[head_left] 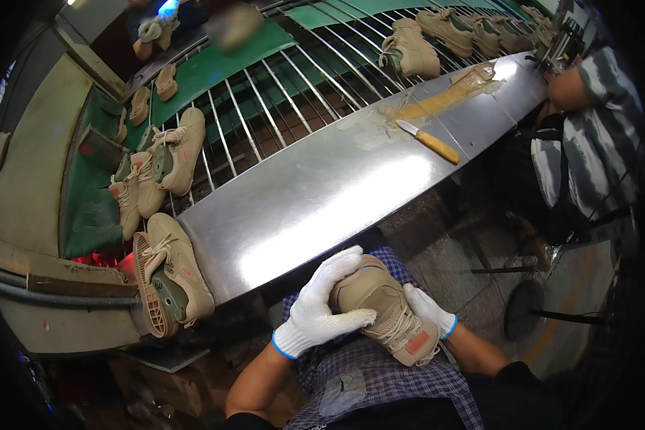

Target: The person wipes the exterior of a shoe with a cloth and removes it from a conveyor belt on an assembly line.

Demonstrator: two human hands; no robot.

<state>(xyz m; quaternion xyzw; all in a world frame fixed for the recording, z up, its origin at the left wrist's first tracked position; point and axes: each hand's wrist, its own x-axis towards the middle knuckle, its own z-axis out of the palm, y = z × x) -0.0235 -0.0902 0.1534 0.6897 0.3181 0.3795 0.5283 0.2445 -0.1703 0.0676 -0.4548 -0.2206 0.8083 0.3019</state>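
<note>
A beige lace-up sneaker (371,299) rests over my lap, its laces and an orange tongue patch nearest my body. My left hand (324,307), in a white knit glove with a blue cuff edge, wraps the sneaker's left side, thumb over the upper. On the other side, my gloved right hand (427,309) presses against the sneaker; its fingertips are partly hidden beneath it. Under the sneaker lies a checked blue apron (394,387).
Before me runs a metal worktop (315,208) carrying a wooden-handled knife (437,145). A beige sneaker with a sole (154,294) stands at its left end. Beyond are a roller conveyor (258,93) and more sneakers (183,150). Co-workers sit at right (602,136) and far left.
</note>
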